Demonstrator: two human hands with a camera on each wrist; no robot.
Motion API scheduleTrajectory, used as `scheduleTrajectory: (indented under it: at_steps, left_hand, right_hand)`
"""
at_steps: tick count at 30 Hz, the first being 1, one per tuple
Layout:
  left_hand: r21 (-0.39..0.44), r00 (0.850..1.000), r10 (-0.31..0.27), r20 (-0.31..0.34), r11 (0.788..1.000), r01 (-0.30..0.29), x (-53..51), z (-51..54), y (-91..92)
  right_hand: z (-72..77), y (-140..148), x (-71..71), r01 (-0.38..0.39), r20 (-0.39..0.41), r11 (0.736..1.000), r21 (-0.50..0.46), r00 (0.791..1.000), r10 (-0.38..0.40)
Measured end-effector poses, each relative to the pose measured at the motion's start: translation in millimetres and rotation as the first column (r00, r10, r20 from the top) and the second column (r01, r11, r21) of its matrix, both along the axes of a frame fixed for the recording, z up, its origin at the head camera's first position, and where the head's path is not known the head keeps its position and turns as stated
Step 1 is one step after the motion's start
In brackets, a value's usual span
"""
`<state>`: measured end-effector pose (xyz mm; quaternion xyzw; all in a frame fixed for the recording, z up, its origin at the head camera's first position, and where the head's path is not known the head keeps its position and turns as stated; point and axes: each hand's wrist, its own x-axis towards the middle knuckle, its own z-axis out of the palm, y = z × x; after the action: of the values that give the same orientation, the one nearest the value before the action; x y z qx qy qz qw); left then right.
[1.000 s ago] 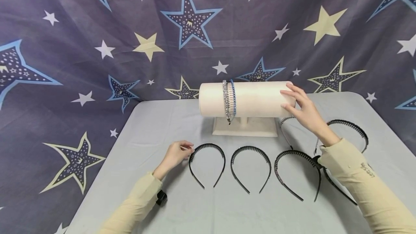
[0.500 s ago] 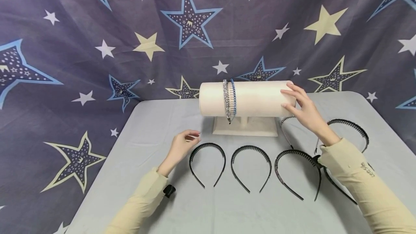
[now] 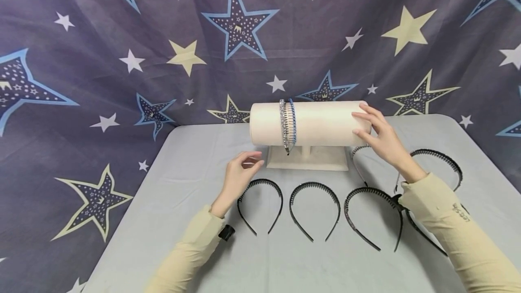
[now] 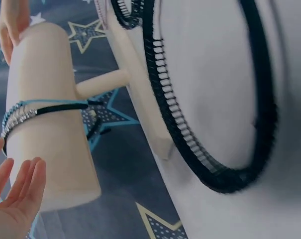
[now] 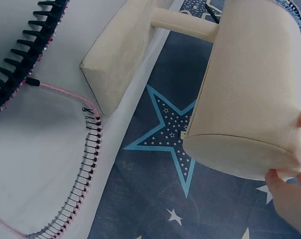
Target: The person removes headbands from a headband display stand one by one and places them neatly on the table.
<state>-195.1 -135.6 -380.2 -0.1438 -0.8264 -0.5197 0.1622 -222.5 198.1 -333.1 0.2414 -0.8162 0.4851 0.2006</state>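
Note:
A cream cylindrical headband stand [image 3: 325, 123] stands at the table's back. Around its left half sit a silver glittery headband [image 3: 284, 125] and a blue headband [image 3: 292, 123]. My left hand [image 3: 240, 175] hovers low before the stand's left end, holding nothing, fingers loosely bent and thumb near them. In the left wrist view its fingertips [image 4: 36, 172] appear in front of the roll. My right hand [image 3: 382, 134] rests on the roll's right end with spread fingers; its thumb touches the end's rim in the right wrist view. Just right of the left hand lies a black toothed headband [image 3: 260, 182].
More black headbands lie along the front, one in the middle [image 3: 313, 185] and one to its right [image 3: 366, 190]. Beyond my right sleeve [image 3: 443, 211] are another black headband [image 3: 443, 155] and a pink headband [image 5: 93, 149], partly covered. A starry cloth [image 3: 244, 76] hangs behind the table.
My left hand has moved up and to the right, from beside the leftmost black headband toward the stand. The right hand has stayed on the roll's end.

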Motion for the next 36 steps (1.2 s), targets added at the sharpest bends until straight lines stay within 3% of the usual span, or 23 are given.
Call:
scheduleTrajectory:
  at_steps: [9, 22, 31, 36]
  left_hand:
    - [0.036, 0.996, 0.019, -0.093, 0.999, -0.015, -4.4, 6.5, 21.2]
    - [0.079, 0.983, 0.085, -0.164, 0.994, -0.072, -14.2, 17.0, 49.7]
    - [0.083, 0.983, 0.136, -0.122, 0.989, -0.126, -22.4, 16.9, 67.6]
    - [0.109, 0.987, 0.137, -0.089, 0.986, -0.127, -25.4, 17.7, 72.9]
  right_hand:
    - [-21.2, 12.4, -18.8, 0.01, -0.007, 1.0, 0.017, 1.0, -0.01]
    - [-23.1, 14.4, -20.4, 0.003, 0.015, 1.0, 0.008, 1.0, -0.003]
    - [-24.5, 15.1, -19.2, 0.005, 0.027, 1.0, 0.003, 1.0, -0.005]
    - [-23.4, 14.1, -19.2, 0.002, 0.015, 1.0, 0.0, 1.0, -0.002]
